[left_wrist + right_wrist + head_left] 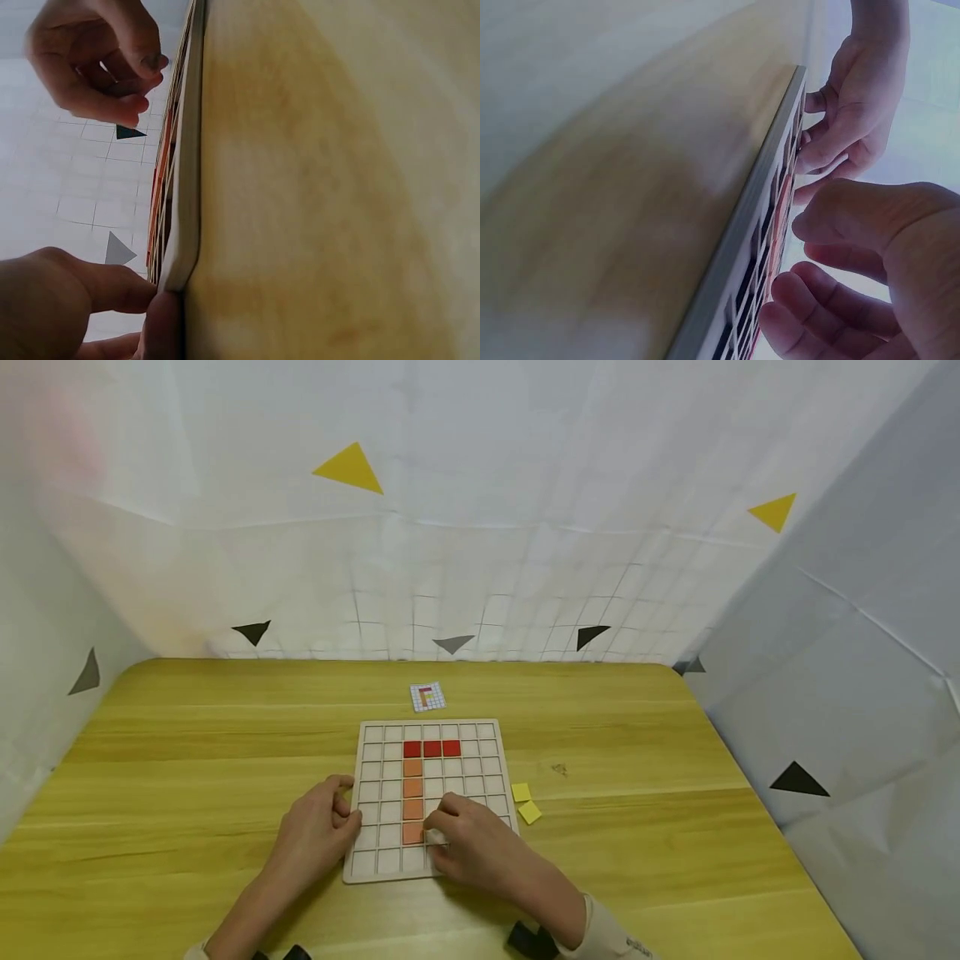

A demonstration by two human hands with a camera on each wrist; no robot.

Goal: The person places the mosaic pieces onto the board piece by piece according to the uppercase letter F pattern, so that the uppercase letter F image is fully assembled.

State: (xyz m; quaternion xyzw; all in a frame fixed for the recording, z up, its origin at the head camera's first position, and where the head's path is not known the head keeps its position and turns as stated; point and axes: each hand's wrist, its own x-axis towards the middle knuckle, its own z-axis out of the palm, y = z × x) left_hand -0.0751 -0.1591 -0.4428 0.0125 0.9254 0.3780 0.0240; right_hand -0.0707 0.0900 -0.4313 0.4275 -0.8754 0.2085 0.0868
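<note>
A wooden grid board lies on the table in the head view. Three red tiles form a row near its top, and several orange tiles run down a column below the leftmost one. My left hand holds the board's left edge with curled fingers; in the left wrist view its thumb and a finger meet the rim. Over the board's lower right, my right hand hovers beside the lowest orange tile. In the right wrist view its thumb and fingers are apart, with nothing visible between them.
Two yellow tiles lie loose to the right of the board. Behind it is a small pattern card with a coloured figure on a grid. White sheets with triangle markers enclose the back and sides. Black objects show by the wrists.
</note>
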